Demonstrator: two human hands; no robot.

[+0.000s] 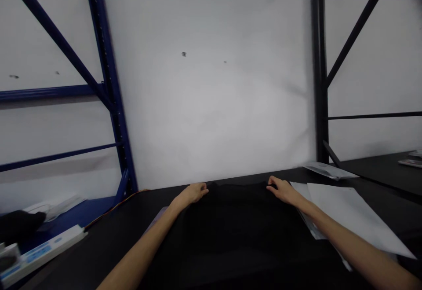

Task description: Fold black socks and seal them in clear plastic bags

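Observation:
A black cloth [237, 219] is spread over the dark tabletop, and its outline is hard to tell from the surface beneath. My left hand [197, 192] pinches the cloth's far edge near its left corner. At the far right corner, my right hand [277, 189] has thumb and fingers closed on the same edge. The cloth's edge runs between the two hands, a little wavy. Both forearms reach forward from the bottom of the view.
White papers [349, 215] lie under and beside my right forearm, with a clear plastic sleeve [329, 170] behind them. A purplish flat item [155, 218] shows beside my left forearm. A white power strip [46, 250] is at left. Blue [110, 74] and black [319, 74] rack posts flank the white wall.

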